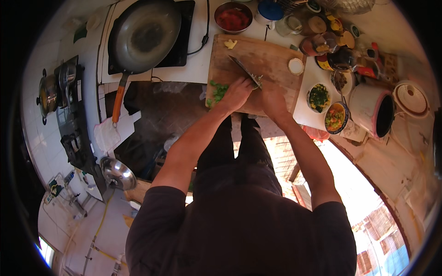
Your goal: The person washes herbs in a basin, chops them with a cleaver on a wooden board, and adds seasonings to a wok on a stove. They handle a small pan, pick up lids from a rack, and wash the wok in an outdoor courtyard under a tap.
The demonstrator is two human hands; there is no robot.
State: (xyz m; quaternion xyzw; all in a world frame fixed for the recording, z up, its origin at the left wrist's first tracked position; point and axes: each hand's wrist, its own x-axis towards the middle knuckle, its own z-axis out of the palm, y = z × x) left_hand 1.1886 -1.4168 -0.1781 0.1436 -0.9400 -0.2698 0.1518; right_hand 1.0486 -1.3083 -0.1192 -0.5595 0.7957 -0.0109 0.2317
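On a wooden cutting board (238, 69), my right hand (274, 100) is closed around the handle end of a kitchen knife (243, 67), whose blade slants away to the upper left. My left hand (239, 92) has its fingers bent beside the blade near the handle; whatever lies under the fingertips is mostly hidden. Small pale-green chopped bits (256, 78) cling to or lie along the blade. Left of that hand is a heap of green leafy pieces (219, 92). A knob of peeled ginger (230, 43) rests near the board's far edge, and a small white round dish or lid (296, 66) sits at its right.
A large wok (146, 36) stands on a black cooktop (184, 34), its orange handle (118, 103) jutting past the counter edge. Beyond the board is a metal bowl of red food (233, 18). At right are bowls of chopped food (319, 98), (336, 117), several jars (317, 26) and a white pot (369, 108).
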